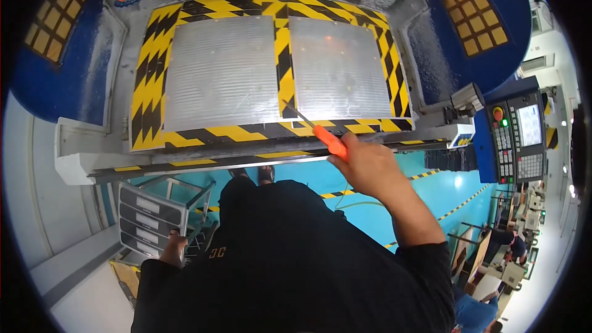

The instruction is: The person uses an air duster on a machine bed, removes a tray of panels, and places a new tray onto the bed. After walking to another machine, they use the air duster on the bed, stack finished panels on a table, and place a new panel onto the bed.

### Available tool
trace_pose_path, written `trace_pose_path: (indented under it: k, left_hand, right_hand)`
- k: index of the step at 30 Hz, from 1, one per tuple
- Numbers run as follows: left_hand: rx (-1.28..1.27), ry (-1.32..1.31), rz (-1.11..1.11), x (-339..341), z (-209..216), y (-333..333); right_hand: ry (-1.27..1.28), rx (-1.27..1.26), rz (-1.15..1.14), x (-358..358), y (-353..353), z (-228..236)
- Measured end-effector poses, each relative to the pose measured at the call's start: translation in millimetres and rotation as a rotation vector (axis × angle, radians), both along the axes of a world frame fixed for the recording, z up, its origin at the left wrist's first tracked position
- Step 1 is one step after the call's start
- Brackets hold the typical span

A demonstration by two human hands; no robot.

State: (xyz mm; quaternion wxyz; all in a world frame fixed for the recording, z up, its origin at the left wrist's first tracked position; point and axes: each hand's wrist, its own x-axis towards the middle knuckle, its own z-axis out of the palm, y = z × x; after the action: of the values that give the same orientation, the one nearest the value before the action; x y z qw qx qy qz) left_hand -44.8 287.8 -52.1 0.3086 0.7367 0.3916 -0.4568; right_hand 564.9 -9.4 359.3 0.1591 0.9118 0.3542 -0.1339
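Observation:
My right hand (373,169) is closed round the orange handle of an air blow gun (330,140). Its thin nozzle points up and left, over the front end of the striped middle strip on the machine bed (228,74). Two ridged silvery plates show on the bed, edged with yellow and black tape. Low on the left, my left hand (174,248) grips the right edge of a grey-framed tray (153,219) with dark bands and pale rectangles. Part of this hand's fingers is hidden at the tray edge.
A metal-framed stand (196,200) is beside the tray. Blue machine covers (425,55) flank the bed. To the right is a control panel (517,135) with a screen and keys. A thin hose (361,203) curves above the turquoise floor. Other people (478,311) are at the far lower right.

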Motion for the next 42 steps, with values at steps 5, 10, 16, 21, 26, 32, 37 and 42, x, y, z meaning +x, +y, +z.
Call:
trace_pose_path:
  k: [5,10,16,21,26,32,37,42]
  left_hand:
    - [0.024,0.078,-0.070,4.7,2.8,0.3]
    - [0.030,0.142,0.513,1.0,-14.0,-2.3]
    - [0.026,0.116,0.028,-7.4,-3.5,-8.8]
    - [0.179,0.059,0.527,-10.9,-23.4,-6.9]
    - [0.193,0.070,0.462,-18.4,-19.3,-6.1]
    - [0.022,0.219,0.450,-58.8,19.7,0.8]
    - [0.148,0.042,0.377,-12.3,-13.8,3.5]
    - [0.132,0.074,0.542,-15.6,-24.8,1.0]
  right_hand:
    - [0.143,0.105,-0.131,44.5,48.7,-26.6]
    - [0.180,0.311,-0.231,83.7,99.7,-41.2]
    - [0.064,0.367,-0.275,133.0,109.3,-65.5]
    - [-0.067,0.290,-0.372,160.4,50.9,-71.7]
    - [-0.093,0.172,-0.507,128.2,-11.0,-43.0]
    - [-0.040,0.037,-0.420,53.6,-80.8,9.1]
    - [0.047,0.040,-0.512,28.6,-104.5,47.8]
    - [0.400,0.157,-0.143,-31.1,-48.8,71.3]
